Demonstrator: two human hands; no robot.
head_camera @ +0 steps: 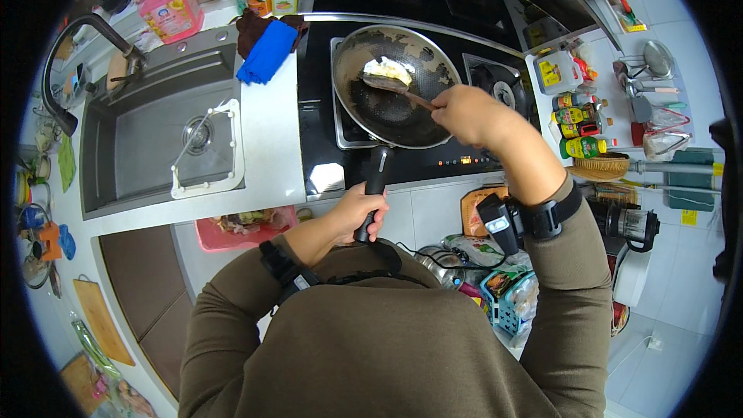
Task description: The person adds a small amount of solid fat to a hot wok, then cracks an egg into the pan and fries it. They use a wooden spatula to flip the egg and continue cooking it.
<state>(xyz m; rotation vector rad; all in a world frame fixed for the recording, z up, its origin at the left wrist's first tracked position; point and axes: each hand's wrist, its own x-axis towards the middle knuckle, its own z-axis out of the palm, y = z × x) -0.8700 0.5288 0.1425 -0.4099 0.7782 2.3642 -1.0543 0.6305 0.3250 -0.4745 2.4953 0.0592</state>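
A dark, worn wok (400,110) rests tilted on the left burner of a black glass hob, its black handle pointing towards me. My left hand (361,212) is closed around that handle. In my right hand (464,115) is the handle of a wooden spatula (417,98), held from the wok's right side. The spatula's broad end touches a white and yellow piece of food, apparently egg (389,69), on the upper left of the wok's inner wall. The fingertips of my right hand are partly hidden behind the hand itself.
A grey sink (145,145) with a black tap lies left, beyond a blue cloth (268,52) on the counter. Sauce bottles (583,147) stand right of the second burner (504,93). Below the counter are a pink tub (249,232) and a blue basket (505,313).
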